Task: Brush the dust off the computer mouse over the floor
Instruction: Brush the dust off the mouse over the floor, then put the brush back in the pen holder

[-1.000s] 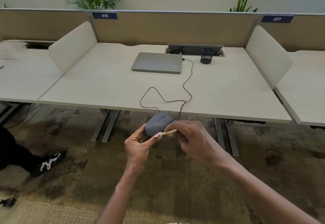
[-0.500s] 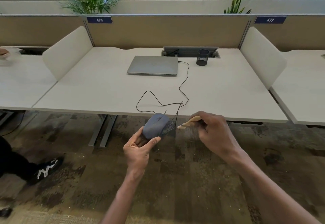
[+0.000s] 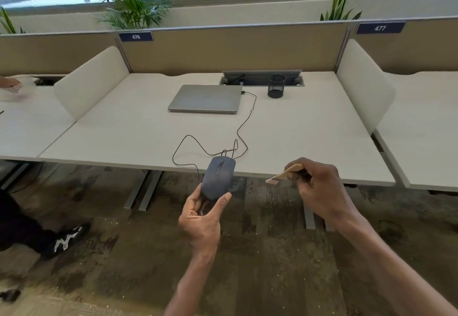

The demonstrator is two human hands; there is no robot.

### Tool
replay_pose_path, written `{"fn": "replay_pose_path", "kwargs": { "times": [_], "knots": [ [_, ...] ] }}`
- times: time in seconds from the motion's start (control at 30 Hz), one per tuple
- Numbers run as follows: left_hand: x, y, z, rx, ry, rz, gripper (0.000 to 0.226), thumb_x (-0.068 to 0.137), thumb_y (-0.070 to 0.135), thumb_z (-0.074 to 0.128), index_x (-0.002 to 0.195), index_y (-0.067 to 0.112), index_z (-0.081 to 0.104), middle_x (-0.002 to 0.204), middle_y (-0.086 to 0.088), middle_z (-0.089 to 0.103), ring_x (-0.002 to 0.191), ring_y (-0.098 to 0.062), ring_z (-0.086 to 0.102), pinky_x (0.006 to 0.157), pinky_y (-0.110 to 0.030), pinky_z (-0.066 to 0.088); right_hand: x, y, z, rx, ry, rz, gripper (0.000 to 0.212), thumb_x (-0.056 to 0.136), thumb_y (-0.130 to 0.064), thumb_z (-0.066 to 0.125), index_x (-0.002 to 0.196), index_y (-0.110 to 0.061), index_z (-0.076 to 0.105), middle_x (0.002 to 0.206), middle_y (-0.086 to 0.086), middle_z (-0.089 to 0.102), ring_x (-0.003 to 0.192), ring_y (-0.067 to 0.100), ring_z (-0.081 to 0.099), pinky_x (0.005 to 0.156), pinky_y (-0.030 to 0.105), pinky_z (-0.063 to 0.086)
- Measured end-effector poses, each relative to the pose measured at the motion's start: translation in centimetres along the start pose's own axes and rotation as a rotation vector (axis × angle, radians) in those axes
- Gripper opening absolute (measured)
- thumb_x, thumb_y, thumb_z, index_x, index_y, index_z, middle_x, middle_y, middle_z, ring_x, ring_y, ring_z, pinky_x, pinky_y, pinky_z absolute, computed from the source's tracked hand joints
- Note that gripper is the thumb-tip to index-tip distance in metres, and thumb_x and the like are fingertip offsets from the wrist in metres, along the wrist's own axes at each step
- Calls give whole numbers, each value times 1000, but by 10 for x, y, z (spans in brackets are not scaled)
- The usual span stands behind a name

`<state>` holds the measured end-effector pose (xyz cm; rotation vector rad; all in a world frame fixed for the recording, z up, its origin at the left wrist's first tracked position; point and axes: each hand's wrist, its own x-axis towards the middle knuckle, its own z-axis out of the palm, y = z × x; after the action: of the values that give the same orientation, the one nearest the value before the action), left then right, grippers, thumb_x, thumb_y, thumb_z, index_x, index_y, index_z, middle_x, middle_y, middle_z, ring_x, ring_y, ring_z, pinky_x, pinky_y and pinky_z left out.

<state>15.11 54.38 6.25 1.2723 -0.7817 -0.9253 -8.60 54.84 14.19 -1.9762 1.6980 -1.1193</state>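
Left hand (image 3: 200, 219) cradles the grey computer mouse (image 3: 218, 178) between thumb and fingers, over the carpeted floor (image 3: 260, 253) just off the table (image 3: 297, 142) edge; its taut-looking cable (image 3: 244, 127) could tug it loose. Right hand (image 3: 316, 186), closed on a small wooden brush (image 3: 282, 175), hovers apart, and a hard stroke might knock the mouse free.

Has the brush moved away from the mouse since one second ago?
Yes. The brush in the right hand has swung right, off the mouse, and now sits apart from it near the desk edge.
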Motion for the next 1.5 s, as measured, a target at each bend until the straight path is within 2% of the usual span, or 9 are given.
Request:
{"fn": "replay_pose_path", "kwargs": {
  "times": [0.07, 0.23, 0.47, 0.73, 0.83, 0.9, 1.07, 1.27, 1.5],
  "knots": [
    [-9, 2, 22, -32, 18, 0, 76, 58, 23, 90, 128, 11, 63, 116, -7, 74, 108, -18, 73, 96, -44, 59, 6, 9, -16, 10, 11, -13, 30, 88, 10, 66, 100, -17, 73, 87, -6, 72, 81, 8, 69, 70, 29, 59],
    [-11, 5, 72, -32, 23, 7, 66, 57, 28, 91, 117, 25, 64, 113, -2, 75, 108, -16, 73, 96, -40, 59, 29, 30, -46, 12, 67, -54, 22, 88, 8, 68, 99, -11, 74, 85, -8, 72, 77, 12, 70, 67, 36, 59],
    [34, -11, 126, 22, 24, 5, 72, 60, 32, 93, 124, 14, 66, 113, 2, 75, 107, -14, 73, 98, -42, 58, 78, 56, -59, -46, 144, -57, 18, 89, 5, 68, 97, -10, 73, 81, -9, 70, 74, 11, 69, 65, 18, 53],
    [114, -35, 190, 45, -29, 38, 58, 68, 23, 92, 118, 30, 63, 111, 14, 70, 110, -15, 68, 94, -24, 55, 162, 86, -49, -101, 234, -69, 16, 88, 7, 68, 92, -8, 73, 74, -15, 66, 67, 13, 66, 63, 28, 54],
    [147, -41, 212, 56, -55, 33, 58, 69, 22, 92, 119, 30, 62, 110, 16, 68, 109, -11, 68, 93, -19, 53, 195, 96, -44, -123, 262, -43, 17, 87, 8, 67, 89, -8, 72, 72, -21, 63, 67, 15, 63, 62, 19, 50],
    [166, -45, 226, 57, -61, 25, 58, 69, 22, 92, 119, 30, 63, 109, 20, 67, 109, -9, 67, 95, -21, 53, 214, 101, -42, -139, 278, -32, 18, 86, 8, 67, 89, -8, 72, 71, -17, 64, 69, 15, 63, 62, 17, 49],
    [196, -59, 254, 74, -55, -14, 59, 70, 20, 92, 122, 24, 63, 112, 11, 69, 110, -10, 67, 94, -19, 52, 256, 117, -38, -133, 288, -17, 16, 87, 7, 69, 89, -9, 72, 75, -6, 70, 66, 19, 65, 64, 33, 52],
    [209, -77, 286, 87, -38, -72, 56, 69, 17, 93, 114, 33, 63, 110, 16, 70, 101, 11, 65, 95, -23, 53, 308, 145, -36, -92, 290, -49, 12, 88, 7, 68, 89, -4, 73, 84, -1, 72, 72, 9, 63, 68, 5, 44],
    [217, -100, 321, 112, 27, -139, 62, 69, 18, 93, 124, 18, 66, 115, 13, 71, 111, -7, 68, 104, -36, 53, 382, 185, -27, -48, 294, -54, 11, 88, 5, 67, 88, -6, 70, 90, 3, 72, 76, 17, 64, 69, 11, 48]
  ]
}}
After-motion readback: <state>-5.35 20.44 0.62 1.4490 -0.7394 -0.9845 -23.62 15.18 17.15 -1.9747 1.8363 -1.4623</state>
